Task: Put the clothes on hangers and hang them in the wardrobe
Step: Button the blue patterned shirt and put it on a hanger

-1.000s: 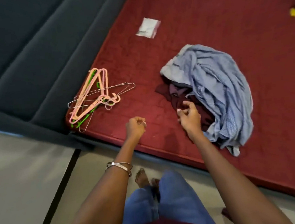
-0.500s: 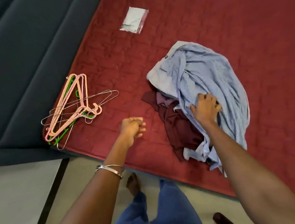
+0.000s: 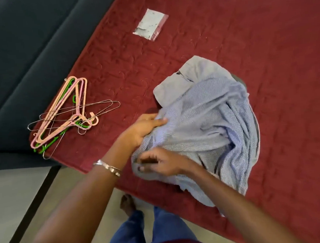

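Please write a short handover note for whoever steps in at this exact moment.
Left hand: on the left edge of the blue checked garment, seemingly gripping it.
Right hand: at the garment's near edge, fingers curled; grip blurred.
The garment lies bunched on the red mattress. The pile of hangers, pink, green and wire, lies untouched at the mattress's left corner.
Done: nothing hung.
Left: spread the garment, fit a hanger, take it to the wardrobe, which is out of view.

One head-worn view — looking steeply down, close over the near edge of the red mattress (image 3: 244, 38); floor (image 3: 11, 190) at left.
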